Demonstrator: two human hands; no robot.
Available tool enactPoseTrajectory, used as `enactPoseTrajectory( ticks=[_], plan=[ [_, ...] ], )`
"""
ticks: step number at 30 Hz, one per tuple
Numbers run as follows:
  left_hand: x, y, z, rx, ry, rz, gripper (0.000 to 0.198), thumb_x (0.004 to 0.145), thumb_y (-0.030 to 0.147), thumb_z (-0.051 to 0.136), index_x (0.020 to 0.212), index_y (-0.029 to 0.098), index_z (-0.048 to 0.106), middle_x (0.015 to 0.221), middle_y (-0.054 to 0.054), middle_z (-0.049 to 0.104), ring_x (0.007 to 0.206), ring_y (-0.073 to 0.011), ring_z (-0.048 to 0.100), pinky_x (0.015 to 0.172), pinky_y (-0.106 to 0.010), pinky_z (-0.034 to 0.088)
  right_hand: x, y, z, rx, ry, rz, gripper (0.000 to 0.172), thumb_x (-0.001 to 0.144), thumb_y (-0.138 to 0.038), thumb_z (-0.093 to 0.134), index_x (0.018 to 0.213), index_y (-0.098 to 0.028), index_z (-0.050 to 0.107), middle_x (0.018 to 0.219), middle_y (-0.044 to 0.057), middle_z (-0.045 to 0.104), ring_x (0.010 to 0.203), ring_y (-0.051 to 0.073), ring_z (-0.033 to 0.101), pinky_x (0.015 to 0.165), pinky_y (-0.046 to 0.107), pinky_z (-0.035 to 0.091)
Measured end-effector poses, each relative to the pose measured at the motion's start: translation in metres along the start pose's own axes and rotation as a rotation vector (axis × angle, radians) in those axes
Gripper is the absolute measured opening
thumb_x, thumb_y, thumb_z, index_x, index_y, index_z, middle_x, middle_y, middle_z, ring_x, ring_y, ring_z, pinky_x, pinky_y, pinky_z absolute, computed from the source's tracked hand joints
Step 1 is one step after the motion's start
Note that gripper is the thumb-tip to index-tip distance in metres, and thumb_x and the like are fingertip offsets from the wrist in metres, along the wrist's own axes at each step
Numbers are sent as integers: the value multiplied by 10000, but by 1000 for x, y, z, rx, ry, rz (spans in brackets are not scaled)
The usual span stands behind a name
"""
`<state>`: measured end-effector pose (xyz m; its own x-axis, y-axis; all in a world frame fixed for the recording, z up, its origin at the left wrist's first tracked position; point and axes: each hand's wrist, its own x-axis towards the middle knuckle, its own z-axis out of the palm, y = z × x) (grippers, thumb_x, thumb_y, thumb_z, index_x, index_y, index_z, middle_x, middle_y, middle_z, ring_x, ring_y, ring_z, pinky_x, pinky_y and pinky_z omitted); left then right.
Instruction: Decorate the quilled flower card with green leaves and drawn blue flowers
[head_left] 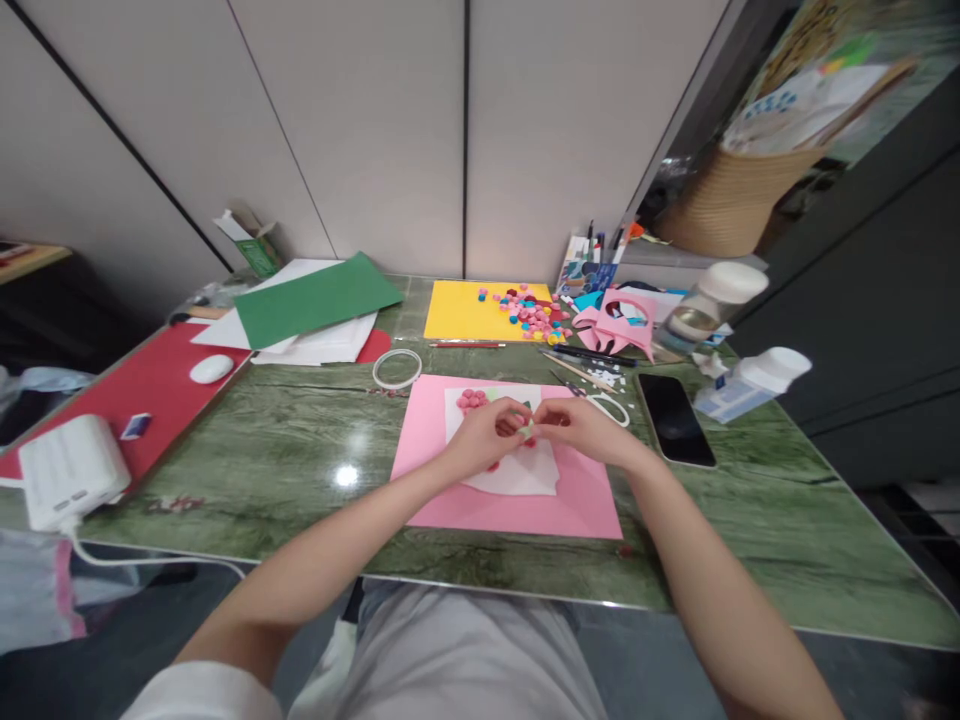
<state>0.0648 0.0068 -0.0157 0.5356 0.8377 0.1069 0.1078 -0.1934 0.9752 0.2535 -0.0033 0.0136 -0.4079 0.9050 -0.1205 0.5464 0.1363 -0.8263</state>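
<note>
Both hands meet over a white paper (517, 470) that lies on a pink sheet (525, 505) on the green table (285, 460). My left hand (484, 435) and my right hand (581, 428) pinch a small pale green piece (527, 429) between their fingertips. A cluster of pink rolled paper bits (471, 400) sits on the white paper's far left corner, just beyond my left hand. Part of the paper is hidden under the hands.
A yellow sheet (469, 312) holds several coloured paper rolls (532, 312). Scissors (604, 403), pencils and a black phone (675, 420) lie to the right, with glue bottles (750, 385). A tape ring (397, 368), green card (315, 298), mouse (211, 368) and white adapter (71, 470) lie left.
</note>
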Motion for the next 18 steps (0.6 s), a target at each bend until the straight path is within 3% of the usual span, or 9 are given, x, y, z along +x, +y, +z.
enactPoseTrajectory(
  ticks=[5, 9, 11, 14, 16, 18],
  plan=[
    [0, 4, -3, -72, -23, -82, 255, 709, 187, 637, 947, 145, 557, 748, -43, 676, 711, -147, 659, 634, -238, 493, 1, 1, 0, 103, -8, -7, 181, 760, -348, 557, 737, -171, 586, 681, -3, 582, 636, 122, 500, 596, 246, 363],
    [3, 1, -17, -53, -81, -109, 258, 694, 98, 608, 945, 138, 563, 843, -78, 691, 769, -156, 665, 685, -264, 506, -1, 0, -9, 117, 7, 29, 212, 757, -370, 565, 694, -168, 552, 595, -39, 496, 556, 93, 429, 533, 230, 308],
    [4, 0, -31, 152, -33, -57, 219, 725, 84, 556, 935, 145, 576, 900, -80, 684, 813, -152, 653, 734, -274, 499, 0, 4, -11, 85, -9, 55, 232, 749, -385, 571, 677, -165, 556, 577, -44, 484, 536, 88, 414, 518, 227, 297],
    [4, 2, -57, 755, 112, 5, 229, 756, 85, 504, 950, 164, 597, 945, -74, 654, 903, -183, 610, 815, -315, 462, 4, 13, -8, 40, -24, 86, 240, 738, -399, 575, 687, -165, 592, 632, -16, 573, 573, 108, 486, 542, 233, 341],
    [4, 5, -73, 1093, 163, -25, 240, 767, 100, 492, 978, 152, 596, 988, -100, 622, 964, -221, 572, 846, -346, 435, 8, 19, -3, 26, 10, 99, 233, 735, -398, 575, 730, -169, 622, 705, 15, 642, 642, 139, 556, 590, 248, 390],
    [4, 6, -87, 1279, 180, -109, 247, 773, 104, 476, 989, 142, 591, 1003, -116, 599, 981, -236, 550, 841, -348, 425, 11, 23, 1, 16, 44, 105, 235, 738, -391, 572, 807, -176, 636, 736, 32, 671, 681, 159, 593, 616, 258, 416]
  ],
)
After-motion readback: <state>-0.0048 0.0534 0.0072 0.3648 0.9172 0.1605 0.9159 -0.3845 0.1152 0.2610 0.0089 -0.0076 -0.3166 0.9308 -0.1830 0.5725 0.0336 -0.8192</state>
